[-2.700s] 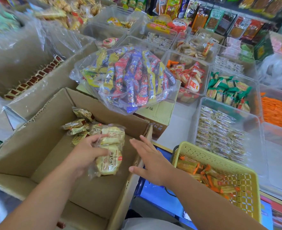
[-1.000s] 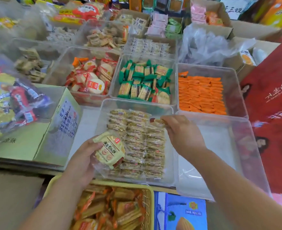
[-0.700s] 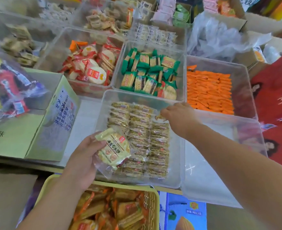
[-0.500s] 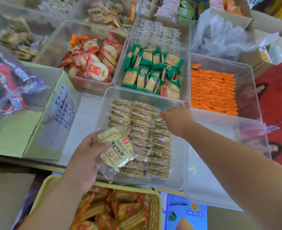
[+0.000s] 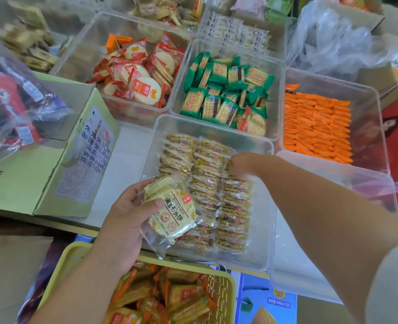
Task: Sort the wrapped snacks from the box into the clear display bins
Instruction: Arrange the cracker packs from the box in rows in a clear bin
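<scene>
Far to the left of the left hand, a bag (image 5: 13,108) of bright wrapped sweets lies on a green box (image 5: 24,183). The box stands on the tabletop (image 5: 127,155), just left of that hand. Below the wrist, a yellow basket (image 5: 221,298) holds orange-trimmed packets.

The left hand (image 5: 125,220) grips a pack (image 5: 172,211) of pale round biscuits in clear wrap. The thumb lies across the front and the fingers curl behind. The pack is tilted and held above the near left corner of a clear bin (image 5: 262,218). In this bin, small packs (image 5: 207,178) lie in neat rows between the two hands.

Beyond the left hand is a bin of red packs (image 5: 141,76). Beyond the right hand is one of green packs (image 5: 226,97).

The right hand (image 5: 242,163) reaches into the bin from the right, knuckles up and fingers pointing down onto the far end of the right-hand row. The fingers are blurred and turned away, so I cannot tell whether it has hold of anything.

Right of that hand, orange packs (image 5: 317,127) fill a bin in tidy lines. Another clear bin (image 5: 366,183) sits under the forearm.
</scene>
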Demonstrator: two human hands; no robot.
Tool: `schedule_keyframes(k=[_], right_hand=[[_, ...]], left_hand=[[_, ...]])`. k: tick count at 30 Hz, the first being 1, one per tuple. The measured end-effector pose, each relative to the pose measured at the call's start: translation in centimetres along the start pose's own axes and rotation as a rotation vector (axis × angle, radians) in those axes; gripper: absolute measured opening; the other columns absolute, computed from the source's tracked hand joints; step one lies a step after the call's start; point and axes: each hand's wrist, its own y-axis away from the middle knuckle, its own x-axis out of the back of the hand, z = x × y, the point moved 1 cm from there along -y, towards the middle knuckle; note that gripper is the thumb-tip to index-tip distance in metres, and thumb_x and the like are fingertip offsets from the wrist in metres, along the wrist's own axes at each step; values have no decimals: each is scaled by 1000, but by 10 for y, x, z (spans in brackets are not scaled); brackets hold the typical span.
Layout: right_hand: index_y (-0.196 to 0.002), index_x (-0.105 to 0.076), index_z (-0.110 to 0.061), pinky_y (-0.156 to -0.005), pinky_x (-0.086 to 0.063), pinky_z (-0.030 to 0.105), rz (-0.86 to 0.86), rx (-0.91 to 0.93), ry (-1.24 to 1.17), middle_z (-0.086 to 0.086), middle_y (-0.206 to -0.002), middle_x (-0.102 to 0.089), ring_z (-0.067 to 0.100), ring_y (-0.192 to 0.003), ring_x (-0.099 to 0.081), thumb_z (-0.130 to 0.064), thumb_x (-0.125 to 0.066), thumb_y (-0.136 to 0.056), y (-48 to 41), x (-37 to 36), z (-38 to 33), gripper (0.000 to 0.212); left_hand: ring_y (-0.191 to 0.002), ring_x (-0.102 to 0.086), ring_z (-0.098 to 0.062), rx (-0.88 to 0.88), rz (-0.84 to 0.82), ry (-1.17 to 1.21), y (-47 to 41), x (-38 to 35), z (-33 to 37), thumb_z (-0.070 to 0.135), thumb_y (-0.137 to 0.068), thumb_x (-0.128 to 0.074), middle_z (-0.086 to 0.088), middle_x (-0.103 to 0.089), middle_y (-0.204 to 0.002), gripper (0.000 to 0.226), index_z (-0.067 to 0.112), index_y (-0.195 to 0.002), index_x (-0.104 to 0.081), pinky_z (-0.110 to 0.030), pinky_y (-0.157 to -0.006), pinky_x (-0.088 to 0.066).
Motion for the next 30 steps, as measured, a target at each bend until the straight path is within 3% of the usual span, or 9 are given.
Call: schedule_keyframes(k=[5, 8, 11, 14, 17, 20, 24, 27, 30], right_hand=[[-140, -54, -3, -111, -40, 39, -3, 21, -55, 16, -143, -55, 32, -131, -52, -29, -29, -108, 0, -3, 2, 48], [-143, -51, -8, -116, -34, 41, 4, 64, -28, 15, -149, -50, 32, -137, -47, -43, -26, -107, 6, -4, 2, 56], [-130, -60, -8, -104, -45, 40, 39, 65, -52, 11, -130, -61, 27, -112, -58, -39, -27, -108, 19, -8, 0, 50], [-96, -62, -15, -77, -47, 33, 191, 21, -52, 5, -108, -69, 18, -81, -56, -35, -38, -103, 37, -10, -2, 32], [-103, -64, -18, -74, -49, 32, 435, 20, -139, 6, -109, -69, 22, -88, -60, -32, -47, -97, 68, -17, -6, 23], [-140, -53, -27, -97, -48, 34, 665, 291, -379, 2, -138, -60, 23, -122, -56, -22, -62, -91, 110, -35, -22, 49], [-154, -26, -41, -109, -39, 42, 649, 625, -282, -2, -161, -33, 25, -142, -39, -22, -78, -82, 146, -56, -44, 92], [-153, -38, -34, -106, -45, 53, 663, 703, -175, 5, -157, -40, 32, -138, -44, -17, -81, -80, 151, -61, -53, 87], [-140, -60, -22, -87, -55, 51, 786, 779, -170, 11, -124, -66, 35, -111, -62, -5, -84, -71, 154, -56, -56, 75]], left_hand=[[-94, -76, -20, -10, 16, 4, 0, -1, 0, 7, -68, -74, -4, -77, -111, 43, 25, -107, -76, -36, -74, -56], [-93, -76, -19, -12, 20, 1, 2, -2, 1, 7, -69, -73, -4, -77, -111, 47, 21, -114, -71, -36, -75, -56], [-92, -76, -19, -14, 15, 19, 4, -4, 2, 9, -70, -72, -3, -77, -109, 48, 19, -117, -69, -32, -70, -60], [-93, -76, -24, -3, 42, 54, 3, -4, 3, 8, -78, -70, -6, -76, -109, 47, 18, -123, -65, -33, -68, -61], [-94, -76, -27, 27, 71, 45, 3, -4, 3, 4, -92, -66, -11, -75, -112, 39, 20, -127, -64, -35, -67, -62], [-90, -77, -26, 44, 91, 29, 1, -4, 2, 4, -94, -66, -12, -78, -105, 30, 20, -120, -67, -38, -67, -63], [-85, -77, -25, 58, 65, -36, -1, -4, 1, 11, -87, -73, -10, -79, -96, 19, 23, -102, -75, -38, -69, -62], [-84, -77, -24, 78, 11, -72, 2, -6, 4, 24, -67, -79, -14, -78, -101, 37, 19, -104, -75, -34, -64, -63], [-84, -77, -25, 91, -29, -111, 3, -6, 3, 27, -61, -81, -18, -77, -104, 48, 14, -106, -73, -34, -65, -63]])
